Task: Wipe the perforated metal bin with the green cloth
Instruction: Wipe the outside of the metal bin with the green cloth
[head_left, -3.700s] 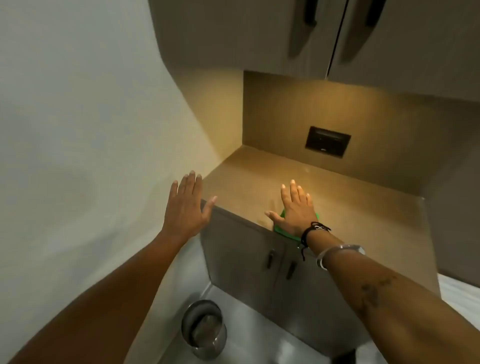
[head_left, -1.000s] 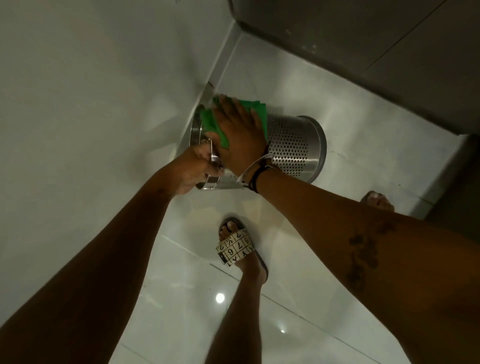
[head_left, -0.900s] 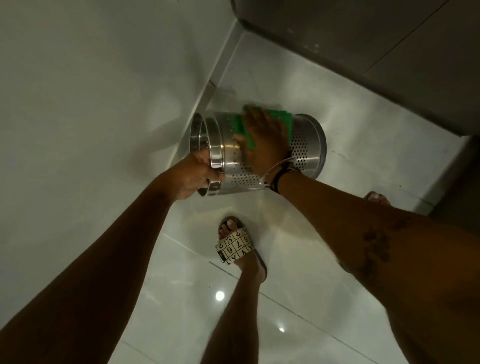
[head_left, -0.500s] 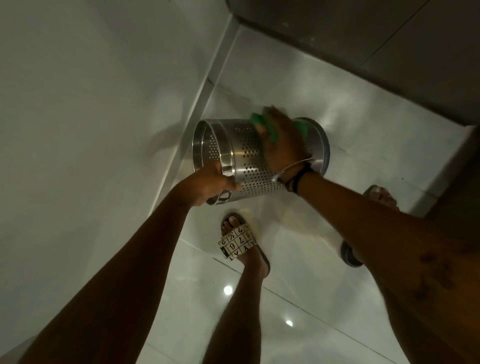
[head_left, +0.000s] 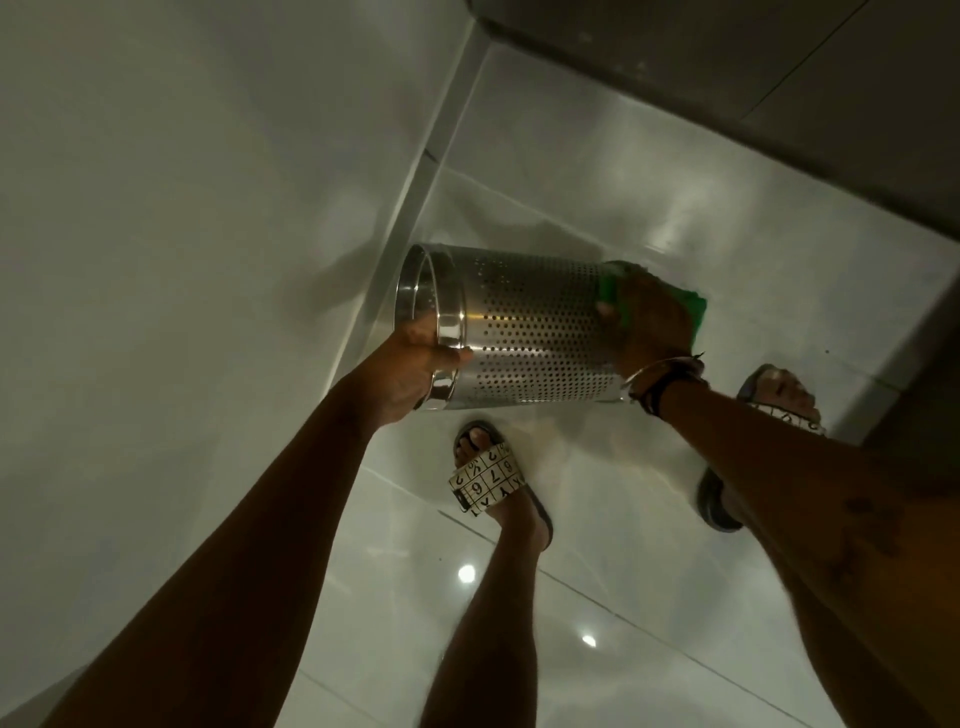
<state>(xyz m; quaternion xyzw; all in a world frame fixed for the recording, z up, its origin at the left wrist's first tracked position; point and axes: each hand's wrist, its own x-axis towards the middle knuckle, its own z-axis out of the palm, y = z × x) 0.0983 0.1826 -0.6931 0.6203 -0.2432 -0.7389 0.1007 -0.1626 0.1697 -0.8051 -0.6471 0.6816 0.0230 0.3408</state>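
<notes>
The perforated metal bin (head_left: 524, 332) is held on its side above the floor, its open mouth pointing left. My left hand (head_left: 415, 364) grips the polished rim at the mouth. My right hand (head_left: 652, 322) lies flat over the bin's base end on the right, pressing the green cloth (head_left: 696, 312) against it. Only edges of the cloth show around my fingers. A bangle and dark cord sit on my right wrist.
A pale wall (head_left: 182, 234) rises on the left, meeting the glossy tiled floor (head_left: 597, 171) at a skirting strip. Dark cabinet fronts (head_left: 779, 78) run along the top right. My feet in patterned slides (head_left: 485, 483) stand just below the bin.
My right hand slid the cloth along the bin from the mouth end to the base end. The bin has turned more level and sideways. Earlier still, the cloth lay on the counter.
</notes>
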